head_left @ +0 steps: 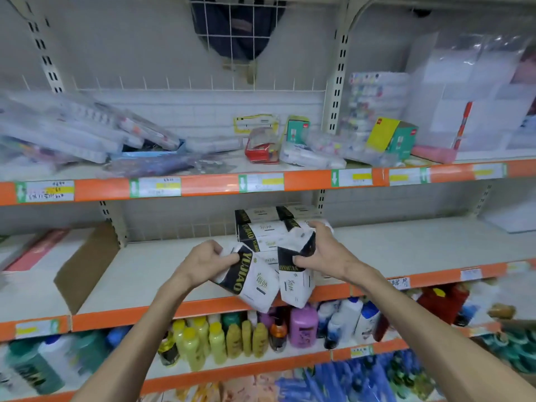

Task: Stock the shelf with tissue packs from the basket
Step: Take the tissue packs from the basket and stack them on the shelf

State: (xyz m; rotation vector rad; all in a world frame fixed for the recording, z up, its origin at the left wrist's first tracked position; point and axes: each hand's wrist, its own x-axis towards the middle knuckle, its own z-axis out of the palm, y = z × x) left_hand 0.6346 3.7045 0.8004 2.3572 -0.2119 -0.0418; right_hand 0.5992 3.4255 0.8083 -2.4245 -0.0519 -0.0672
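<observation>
Head cam looks straight at the shelving, both arms reaching in. The left hand (213, 261) has its fingers curled around the top end of one tissue pack (255, 282), which tilts so its lower end swings down and to the right. The right hand (322, 250) grips a second tissue pack (295, 278) by its black top band, thumb on the near face, and that one is closer to upright. Both packs sit just beside each other and hang out past the orange front edge (203, 310) of the middle shelf (162, 271), with their bottoms over the bottles (232, 335) one level down.

Right behind the hands, a stack of matching packs (261, 227) stands on the shelf, further back. Its top comes up close under the upper shelf (307, 179), so there's not much headroom there. Sideways is better: bare shelf runs left from the stack to a slanted cardboard divider (87, 265), and there's a long bare stretch to the right too.
</observation>
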